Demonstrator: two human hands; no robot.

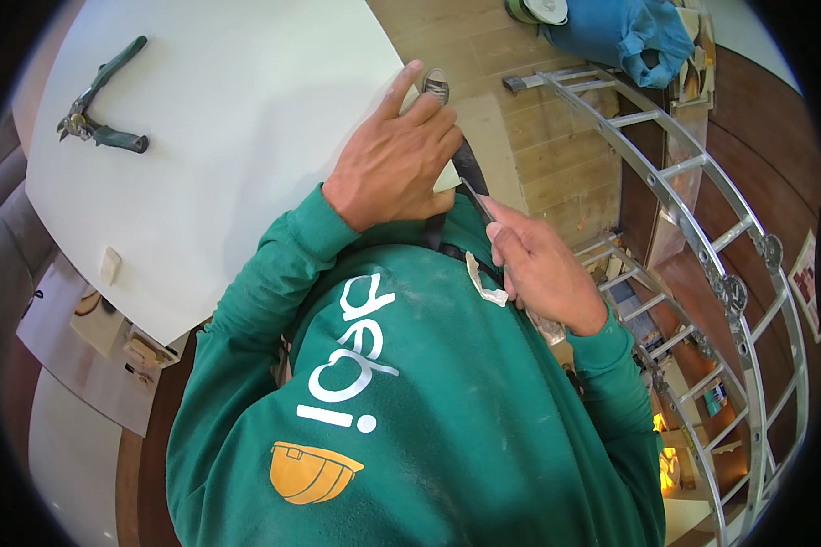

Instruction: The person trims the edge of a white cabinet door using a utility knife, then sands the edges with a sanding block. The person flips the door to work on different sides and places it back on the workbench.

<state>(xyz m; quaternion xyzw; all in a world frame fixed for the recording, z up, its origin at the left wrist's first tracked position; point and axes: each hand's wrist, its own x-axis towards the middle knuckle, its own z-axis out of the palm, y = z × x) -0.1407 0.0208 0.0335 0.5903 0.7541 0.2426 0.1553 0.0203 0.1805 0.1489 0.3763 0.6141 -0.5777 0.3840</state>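
Surface (219, 191), white — plank floor (556, 150) beyond

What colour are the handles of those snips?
The handles are dark green, best seen in the head view.

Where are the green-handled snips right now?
Head view, upper left: the snips lie with handles spread on the white surface, well left of the person's left hand.

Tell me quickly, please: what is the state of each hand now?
Left hand: at the edge of the white board, index finger extended; whether it grips cannot be told.
Right hand: closed, holding a thin tool.
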